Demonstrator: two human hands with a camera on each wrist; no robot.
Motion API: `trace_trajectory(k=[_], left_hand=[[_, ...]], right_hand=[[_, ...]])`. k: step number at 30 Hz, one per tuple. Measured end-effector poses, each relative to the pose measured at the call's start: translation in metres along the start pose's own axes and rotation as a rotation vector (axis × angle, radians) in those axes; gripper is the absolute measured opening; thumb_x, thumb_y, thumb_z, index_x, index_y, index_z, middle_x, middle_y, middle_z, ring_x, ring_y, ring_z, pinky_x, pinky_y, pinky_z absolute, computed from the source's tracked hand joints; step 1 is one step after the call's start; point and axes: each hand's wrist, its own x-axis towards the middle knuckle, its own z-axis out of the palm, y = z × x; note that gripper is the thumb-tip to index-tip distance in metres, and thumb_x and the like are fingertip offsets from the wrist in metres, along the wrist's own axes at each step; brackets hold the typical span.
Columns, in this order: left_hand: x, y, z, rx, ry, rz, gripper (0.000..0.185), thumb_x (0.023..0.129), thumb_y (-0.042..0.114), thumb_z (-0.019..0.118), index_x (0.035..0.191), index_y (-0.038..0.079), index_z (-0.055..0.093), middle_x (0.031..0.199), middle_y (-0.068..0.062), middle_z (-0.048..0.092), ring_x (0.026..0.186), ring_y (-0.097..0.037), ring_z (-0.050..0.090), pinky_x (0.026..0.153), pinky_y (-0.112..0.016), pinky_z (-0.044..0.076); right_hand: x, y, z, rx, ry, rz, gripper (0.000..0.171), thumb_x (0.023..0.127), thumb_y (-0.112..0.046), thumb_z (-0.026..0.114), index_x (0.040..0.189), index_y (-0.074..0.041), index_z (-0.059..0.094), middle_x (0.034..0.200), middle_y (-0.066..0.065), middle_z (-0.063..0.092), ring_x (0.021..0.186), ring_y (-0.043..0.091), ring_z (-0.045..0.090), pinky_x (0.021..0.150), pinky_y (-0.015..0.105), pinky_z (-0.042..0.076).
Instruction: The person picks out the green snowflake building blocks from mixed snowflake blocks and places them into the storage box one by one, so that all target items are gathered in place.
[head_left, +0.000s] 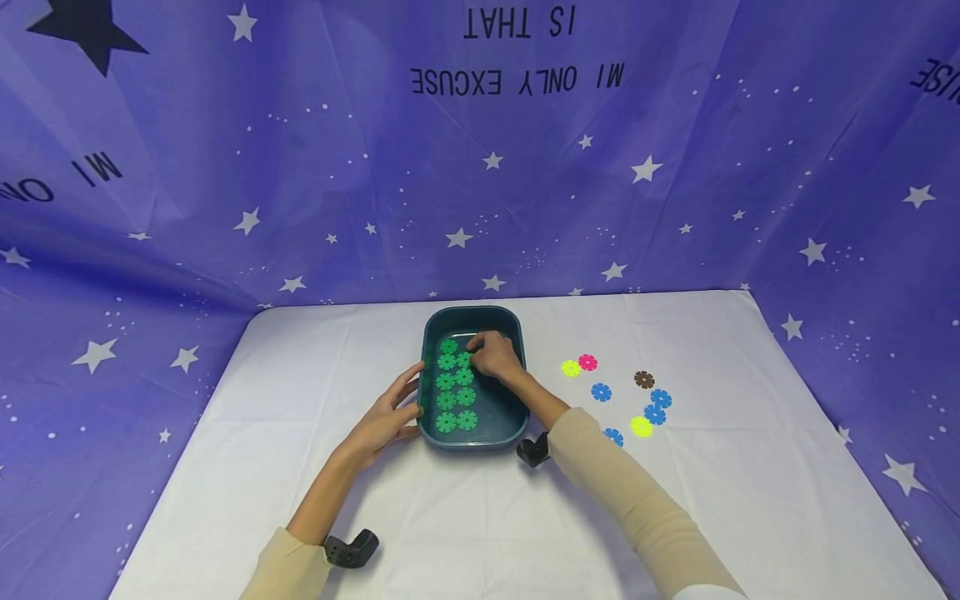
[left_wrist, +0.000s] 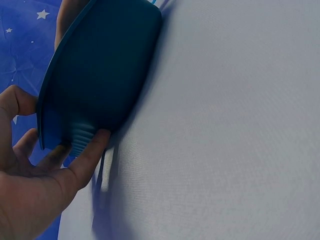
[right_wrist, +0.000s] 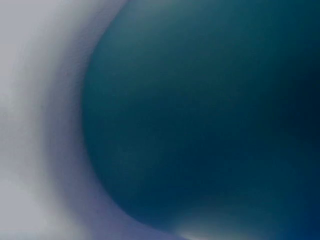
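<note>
Pinching a green flower-shaped plastic disc (head_left: 474, 343) at the far end of the dark teal plastic tray (head_left: 512, 417) mid-desk, the right hand (head_left: 495, 357) could scatter the neat rows if its fingers drag, though the left hand (head_left: 386, 417), fingers straight, braces the tray's left wall.

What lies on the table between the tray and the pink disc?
Only bare white cloth, plus the right forearm crossing nearer the camera, lies between the tray and the pink disc. The head view shows it; the yellow disc sits beside the pink one.
</note>
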Motion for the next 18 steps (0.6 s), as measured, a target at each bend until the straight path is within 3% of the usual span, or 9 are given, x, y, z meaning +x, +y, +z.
trace_trajectory(k=[5, 9, 14, 18], left_hand=[[0.0, 0.001, 0.001, -0.001, 0.002, -0.001, 0.079, 0.092, -0.001, 0.051, 0.16, 0.025, 0.021, 0.163, -0.017, 0.015, 0.131, -0.04, 0.045, 0.098, -0.051, 0.048], [0.0, 0.001, 0.001, -0.004, 0.014, -0.002, 0.079, 0.092, -0.001, 0.051, 0.16, 0.026, 0.022, 0.163, -0.016, 0.017, 0.129, -0.039, 0.047, 0.096, -0.05, 0.049], [0.0, 0.001, 0.002, -0.008, 0.018, -0.009, 0.08, 0.091, -0.001, 0.051, 0.159, 0.029, 0.024, 0.163, -0.014, 0.017, 0.129, -0.038, 0.047, 0.096, -0.049, 0.05], [0.0, 0.001, 0.002, -0.003, 0.013, -0.004, 0.079, 0.091, 0.0, 0.051, 0.159, 0.03, 0.024, 0.163, -0.015, 0.016, 0.13, -0.039, 0.046, 0.096, -0.049, 0.049]], right_hand=[[-0.006, -0.003, -0.006, 0.003, -0.014, -0.009, 0.026, 0.084, -0.006, 0.068, 0.109, -0.005, 0.074, 0.086, 0.005, 0.07, 0.08, 0.02, 0.061, 0.074, 0.035, 0.052], [-0.016, -0.006, -0.017, 0.121, -0.052, -0.04, 0.027, 0.086, -0.005, 0.067, 0.113, -0.002, 0.071, 0.08, 0.005, 0.07, 0.072, 0.021, 0.065, 0.065, 0.03, 0.051], [-0.037, -0.013, -0.044, 0.312, -0.115, -0.066, 0.027, 0.091, -0.001, 0.064, 0.117, 0.001, 0.067, 0.094, 0.018, 0.071, 0.088, 0.036, 0.07, 0.071, 0.032, 0.057], [-0.053, -0.008, -0.069, 0.387, -0.121, -0.077, 0.025, 0.093, -0.001, 0.064, 0.117, 0.0, 0.067, 0.097, 0.018, 0.07, 0.093, 0.038, 0.068, 0.077, 0.034, 0.058]])
